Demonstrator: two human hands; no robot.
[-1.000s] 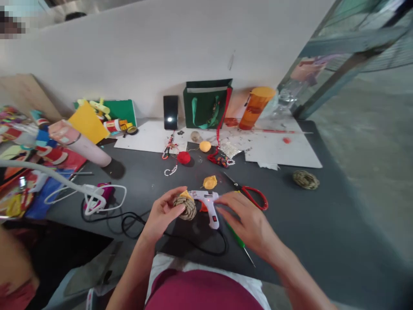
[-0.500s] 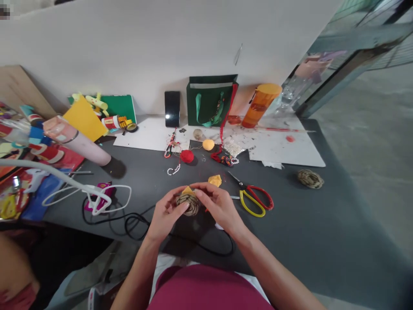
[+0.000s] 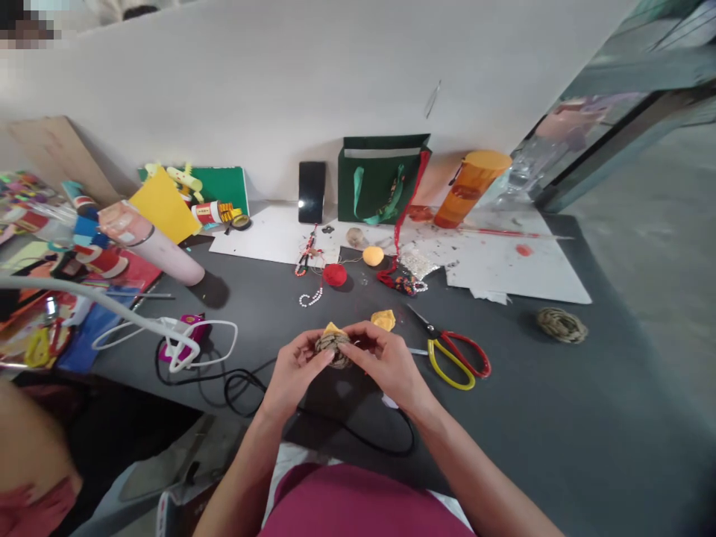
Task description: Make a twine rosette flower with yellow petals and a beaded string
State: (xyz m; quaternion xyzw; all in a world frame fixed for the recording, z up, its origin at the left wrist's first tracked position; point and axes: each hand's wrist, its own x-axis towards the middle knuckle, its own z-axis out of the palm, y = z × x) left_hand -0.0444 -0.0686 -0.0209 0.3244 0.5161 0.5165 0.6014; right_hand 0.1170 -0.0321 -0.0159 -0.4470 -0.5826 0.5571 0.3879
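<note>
Between my two hands is a small round woven piece of brownish, ridged material [image 3: 334, 349], with a yellow tip [image 3: 332, 329] poking out at its far side. My left hand [image 3: 298, 373] grips it from the left, thumb on its face. From the other side my right hand [image 3: 385, 364] holds it too, thumb pressed on the near face. My fingers hide its edges. Just beyond my right fingers lies a crumpled yellow piece [image 3: 383, 321]. Red-and-yellow-handled scissors [image 3: 456, 354] rest to the right. A similar brown coiled piece [image 3: 562, 325] sits farther right.
Behind stand a phone [image 3: 312, 192], a green paper bag [image 3: 383, 183] and an orange bottle [image 3: 473, 190]. Red [image 3: 334, 274] and yellow [image 3: 373, 256] balls lie in front. Left are a pink tumbler [image 3: 156, 246], a magenta device [image 3: 182, 339], cables and craft supplies. A person's limb [image 3: 33, 432] shows lower left.
The view has shifted, so the table's things appear farther right. My right thumb has moved from the yellow tip's edge down onto the face of the woven piece. Both hands still hold it.
</note>
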